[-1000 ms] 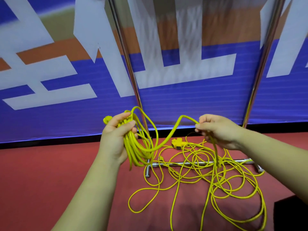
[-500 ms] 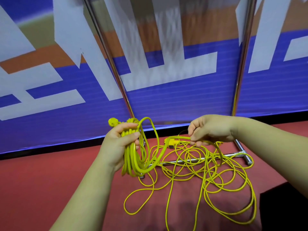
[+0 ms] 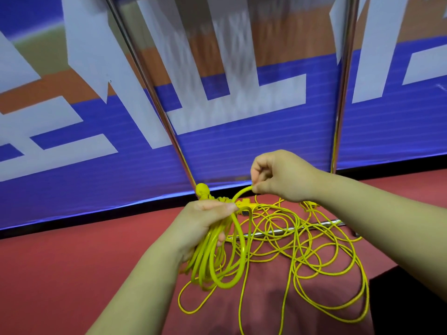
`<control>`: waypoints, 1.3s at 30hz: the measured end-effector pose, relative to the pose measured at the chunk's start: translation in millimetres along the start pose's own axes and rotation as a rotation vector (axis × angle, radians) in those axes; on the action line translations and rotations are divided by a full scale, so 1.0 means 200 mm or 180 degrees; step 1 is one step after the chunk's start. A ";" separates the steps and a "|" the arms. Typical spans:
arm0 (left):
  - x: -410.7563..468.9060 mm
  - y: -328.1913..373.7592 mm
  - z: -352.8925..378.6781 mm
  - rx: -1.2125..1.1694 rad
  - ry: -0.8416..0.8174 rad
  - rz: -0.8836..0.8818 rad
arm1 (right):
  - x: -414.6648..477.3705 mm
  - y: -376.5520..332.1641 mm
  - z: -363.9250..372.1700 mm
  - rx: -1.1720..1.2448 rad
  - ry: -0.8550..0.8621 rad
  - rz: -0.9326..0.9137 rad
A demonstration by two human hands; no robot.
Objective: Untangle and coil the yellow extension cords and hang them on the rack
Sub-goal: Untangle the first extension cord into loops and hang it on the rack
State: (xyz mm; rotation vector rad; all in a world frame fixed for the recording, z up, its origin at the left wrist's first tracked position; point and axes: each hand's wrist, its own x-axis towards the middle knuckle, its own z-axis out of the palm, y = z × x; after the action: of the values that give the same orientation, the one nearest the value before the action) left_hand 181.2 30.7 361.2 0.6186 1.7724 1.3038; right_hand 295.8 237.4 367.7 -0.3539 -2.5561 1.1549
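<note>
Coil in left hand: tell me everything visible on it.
The coil is bright yellow, smooth, rubbery-looking cord, gathered in several loops that hang below the left hand, which grips their tops. A knobbly yellow plug end sticks up above the fist. One strand arcs to the right hand, which pinches it; more tangled cord lies on the red floor.

Light was bright and even, with only a faint soft shadow on the red floor (image 3: 72, 274) at lower centre. The blue, white and orange printed banner (image 3: 242, 146) was smeared by streaky blur at upper centre. The shiny metal rack poles (image 3: 154, 100) glinted and slanted with wide-angle distortion.
</note>
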 end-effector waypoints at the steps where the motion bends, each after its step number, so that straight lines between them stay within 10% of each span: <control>1: -0.01 0.00 0.00 0.0044 -0.0033 -0.0025 | -0.01 0.00 0.00 0.0067 0.0001 -0.0046; 13: -0.02 0.09 -0.08 0.0087 0.1073 0.0988 | -0.02 0.25 0.02 0.0801 -0.1317 0.0454; 31: 0.09 -0.09 -0.45 -0.1362 0.2117 0.0872 | 0.02 0.13 0.00 0.3475 -0.0346 0.1592; 39: 0.08 -0.05 -0.44 -0.1983 0.1885 0.1212 | -0.01 0.15 0.04 0.2354 -0.0224 0.2496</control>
State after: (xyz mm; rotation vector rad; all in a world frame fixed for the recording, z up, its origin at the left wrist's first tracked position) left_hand 99.8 -6.8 357.5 0.2196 1.5722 2.3618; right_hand 297.4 250.5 338.8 -1.1666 -1.8343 2.2753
